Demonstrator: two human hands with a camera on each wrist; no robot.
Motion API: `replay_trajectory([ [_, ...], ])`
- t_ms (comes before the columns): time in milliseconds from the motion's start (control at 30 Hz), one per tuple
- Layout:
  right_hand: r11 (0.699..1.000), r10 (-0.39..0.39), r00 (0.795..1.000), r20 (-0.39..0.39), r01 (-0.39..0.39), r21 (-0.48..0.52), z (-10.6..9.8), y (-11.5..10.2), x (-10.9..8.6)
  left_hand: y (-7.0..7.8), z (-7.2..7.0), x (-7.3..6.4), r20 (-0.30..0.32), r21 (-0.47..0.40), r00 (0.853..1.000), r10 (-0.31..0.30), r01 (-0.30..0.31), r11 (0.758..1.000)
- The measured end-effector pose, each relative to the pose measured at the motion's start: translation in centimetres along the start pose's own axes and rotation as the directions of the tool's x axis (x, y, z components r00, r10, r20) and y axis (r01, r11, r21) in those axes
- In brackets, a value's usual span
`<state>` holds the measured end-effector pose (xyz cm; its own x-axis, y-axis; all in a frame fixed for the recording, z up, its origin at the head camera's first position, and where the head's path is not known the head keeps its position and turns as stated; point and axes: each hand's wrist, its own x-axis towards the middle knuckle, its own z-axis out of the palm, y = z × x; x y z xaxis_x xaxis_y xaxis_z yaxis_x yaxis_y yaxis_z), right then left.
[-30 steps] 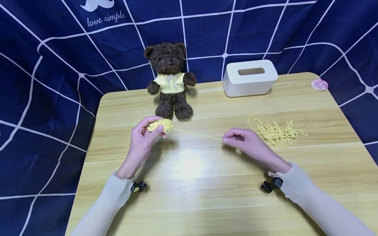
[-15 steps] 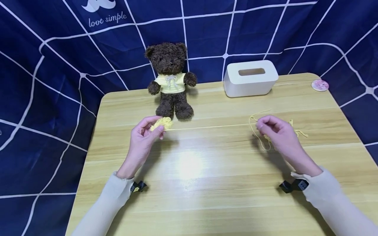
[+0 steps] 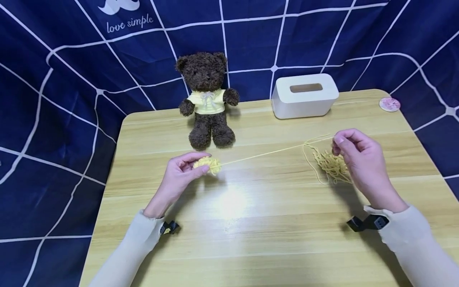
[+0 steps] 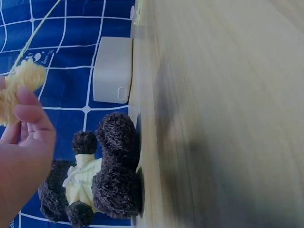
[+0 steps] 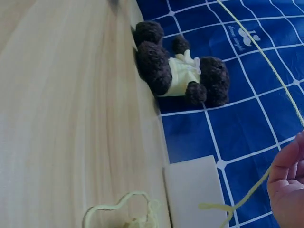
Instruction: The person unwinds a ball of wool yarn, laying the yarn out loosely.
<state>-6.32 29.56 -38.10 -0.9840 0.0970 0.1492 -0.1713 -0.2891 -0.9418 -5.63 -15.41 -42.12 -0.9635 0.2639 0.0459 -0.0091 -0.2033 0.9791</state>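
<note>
My left hand (image 3: 175, 173) grips a small wound ball of yellow yarn (image 3: 208, 164) between thumb and fingers, just in front of the teddy bear. From the ball a taut yarn strand (image 3: 265, 154) runs to the right. My right hand (image 3: 365, 163) pinches the yarn between thumb and fingertips, raised over the table. Below it lies a loose yarn pile (image 3: 330, 165), partly hidden behind that hand. In the left wrist view the yarn ball (image 4: 31, 76) looks fuzzy at the fingertips. The right wrist view shows a yarn tail (image 5: 251, 190) hanging from the right hand (image 5: 289, 185).
A dark brown teddy bear (image 3: 206, 99) in a yellow shirt sits at the back of the wooden table (image 3: 251, 247). To its right stands a white tissue box (image 3: 305, 97). A round pink coaster (image 3: 389, 104) lies in the far right corner. A blue gridded cloth (image 3: 251, 44) hangs behind.
My right hand has travelled right, from mid-table to over the pile, stretching the strand longer. My left hand, still gripping the ball, has shifted slightly right and nearer to me.
</note>
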Motion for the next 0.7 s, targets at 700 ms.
replay_trajectory([
  [700, 0.959, -0.015, 0.997, -0.069, 0.034, 0.281, -1.7, -1.1, 1.4, 0.0, -0.7, -0.3, 0.06, -0.102, 0.996, 0.073, -0.067, 0.993],
])
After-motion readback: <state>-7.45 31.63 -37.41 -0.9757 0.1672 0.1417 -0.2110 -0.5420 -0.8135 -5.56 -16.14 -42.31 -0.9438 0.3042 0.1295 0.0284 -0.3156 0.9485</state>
